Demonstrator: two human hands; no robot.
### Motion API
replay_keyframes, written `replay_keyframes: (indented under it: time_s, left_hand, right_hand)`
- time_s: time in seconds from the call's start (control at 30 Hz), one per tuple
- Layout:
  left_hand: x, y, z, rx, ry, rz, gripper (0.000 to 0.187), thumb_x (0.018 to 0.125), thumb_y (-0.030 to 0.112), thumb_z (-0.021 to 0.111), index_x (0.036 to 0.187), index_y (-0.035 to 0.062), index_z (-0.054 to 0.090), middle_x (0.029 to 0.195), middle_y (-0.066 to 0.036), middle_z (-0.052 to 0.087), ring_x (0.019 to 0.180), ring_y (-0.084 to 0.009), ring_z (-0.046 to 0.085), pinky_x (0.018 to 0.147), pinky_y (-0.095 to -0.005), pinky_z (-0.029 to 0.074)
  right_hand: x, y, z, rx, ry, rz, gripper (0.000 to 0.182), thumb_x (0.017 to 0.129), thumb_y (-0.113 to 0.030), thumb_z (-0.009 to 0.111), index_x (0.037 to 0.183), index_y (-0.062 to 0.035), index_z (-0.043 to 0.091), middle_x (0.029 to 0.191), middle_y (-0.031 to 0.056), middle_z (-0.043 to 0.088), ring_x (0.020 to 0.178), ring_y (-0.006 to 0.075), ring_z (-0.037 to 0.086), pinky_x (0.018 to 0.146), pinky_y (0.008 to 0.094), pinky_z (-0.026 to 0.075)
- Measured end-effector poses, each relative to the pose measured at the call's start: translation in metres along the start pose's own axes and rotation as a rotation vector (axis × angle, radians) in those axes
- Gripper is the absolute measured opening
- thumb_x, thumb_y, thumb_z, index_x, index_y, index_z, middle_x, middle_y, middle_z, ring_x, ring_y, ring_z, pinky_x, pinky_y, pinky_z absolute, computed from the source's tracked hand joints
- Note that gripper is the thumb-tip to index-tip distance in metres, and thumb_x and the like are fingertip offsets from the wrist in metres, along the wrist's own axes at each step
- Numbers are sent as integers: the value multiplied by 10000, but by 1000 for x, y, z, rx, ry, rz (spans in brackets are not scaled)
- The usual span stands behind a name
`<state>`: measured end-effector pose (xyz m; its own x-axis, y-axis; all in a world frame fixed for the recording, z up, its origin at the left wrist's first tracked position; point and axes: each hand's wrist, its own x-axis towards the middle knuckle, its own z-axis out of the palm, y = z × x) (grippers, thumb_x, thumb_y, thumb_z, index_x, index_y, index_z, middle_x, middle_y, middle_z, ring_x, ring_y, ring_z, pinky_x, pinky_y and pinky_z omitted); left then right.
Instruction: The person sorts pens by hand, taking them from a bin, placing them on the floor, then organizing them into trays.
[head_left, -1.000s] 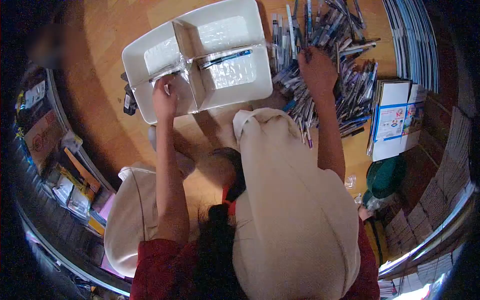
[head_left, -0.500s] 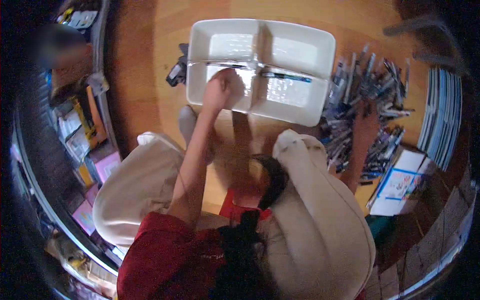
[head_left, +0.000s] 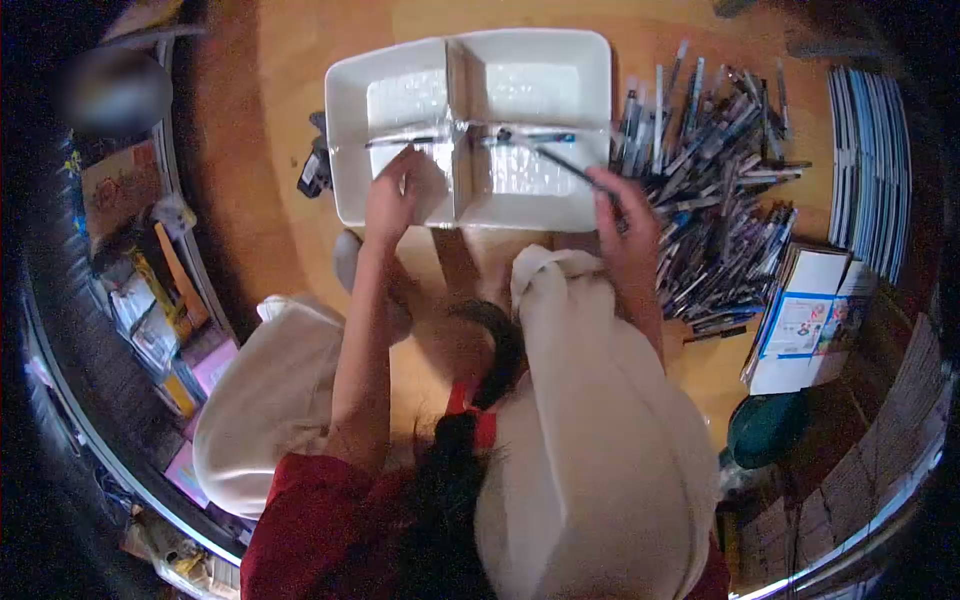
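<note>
A white tray with four compartments [head_left: 590, 75] lies on the floor ahead of me. My right hand [head_left: 630, 220] is at its near right corner, with a dark pen [head_left: 570, 165] pinched between the fingers and pointing into the near right compartment. Another pen [head_left: 555, 137] lies in that compartment along the divider. Over the near left compartment is my left hand [head_left: 390, 205], its fingers loosely bent and nothing visible in them. Just beyond its fingertips, a thin dark pen [head_left: 395, 142] lies by the divider.
To the right of the tray spreads a big heap of pens [head_left: 715, 190]. A stack of thin booklets [head_left: 870, 170] and a white box with blue tape [head_left: 805, 325] are farther right. A black object [head_left: 315, 170] sits beside the tray's left side. Shelves with clutter [head_left: 140, 280] line the left.
My right hand has come from the pen heap to the tray, now with a pen in it. My left hand stays over the near left compartment. The whole view has shifted, so the tray appears farther left.
</note>
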<state>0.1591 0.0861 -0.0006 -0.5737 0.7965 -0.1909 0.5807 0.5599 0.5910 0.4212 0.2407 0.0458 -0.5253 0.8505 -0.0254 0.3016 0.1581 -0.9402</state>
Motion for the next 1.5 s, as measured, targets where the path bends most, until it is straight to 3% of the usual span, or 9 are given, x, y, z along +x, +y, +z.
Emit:
replay_keyframes:
  time_s: [0.13,0.27,0.37,0.47,0.63,0.73,1.0,1.2,1.5]
  left_hand:
    - [-2,1,2,21,5,36,317,770,24,483,1072,38,576,1163,-172,523,1080,-317,499,918,-341,395]
    - [-4,6,-2,32,75,37,242,781,22,474,989,19,598,1071,-162,576,1010,-323,537,873,-345,417]
    - [-11,27,-13,-39,191,36,184,765,-25,463,859,6,618,928,-139,623,871,-294,591,793,-340,440]
    - [-12,64,-34,-255,336,137,230,730,-82,444,809,22,634,865,-115,629,828,-222,595,771,-315,443]
    - [1,151,-30,-33,24,491,187,746,31,562,893,89,662,890,-60,629,856,-227,576,787,-337,453]
    - [15,150,-3,85,-264,629,177,750,131,599,914,112,663,916,-57,622,867,-250,570,784,-353,461]
    - [36,159,-3,71,-360,552,199,754,206,601,905,87,652,910,-86,615,871,-272,564,757,-353,469]
    - [29,145,-3,68,-315,492,208,754,204,603,917,82,644,912,-99,608,870,-286,562,767,-361,464]
    - [14,130,-5,-47,-314,378,253,749,68,574,997,91,618,980,-124,583,956,-310,532,865,-381,426]
  right_hand:
    - [3,-13,-6,77,-138,209,239,803,-26,543,1033,-34,606,947,99,622,880,159,569,786,258,427]
    - [5,2,-2,84,-37,79,268,792,-57,569,1057,-95,587,936,121,628,815,174,595,673,253,446]
    - [8,-10,-6,251,-51,266,311,779,-44,586,1084,-97,560,914,109,638,806,170,605,683,256,451]
    - [3,3,-3,253,-83,229,324,775,-52,598,1091,-87,538,905,89,643,844,158,608,690,255,453]
    - [-1,6,0,243,-133,181,313,774,-76,605,1080,-83,537,906,72,647,861,146,610,693,256,452]
    - [4,-5,-1,206,-153,217,309,771,-92,613,1070,-82,538,912,73,651,833,137,612,682,254,446]
    - [8,10,7,299,20,123,309,741,-125,664,1022,-83,543,904,71,658,621,99,543,525,228,388]
    - [12,1,0,161,-47,118,228,782,-117,625,988,-47,557,833,54,642,657,110,547,632,236,433]
    - [19,23,-30,233,277,193,148,854,-84,512,989,-37,554,782,52,610,682,104,550,660,234,439]
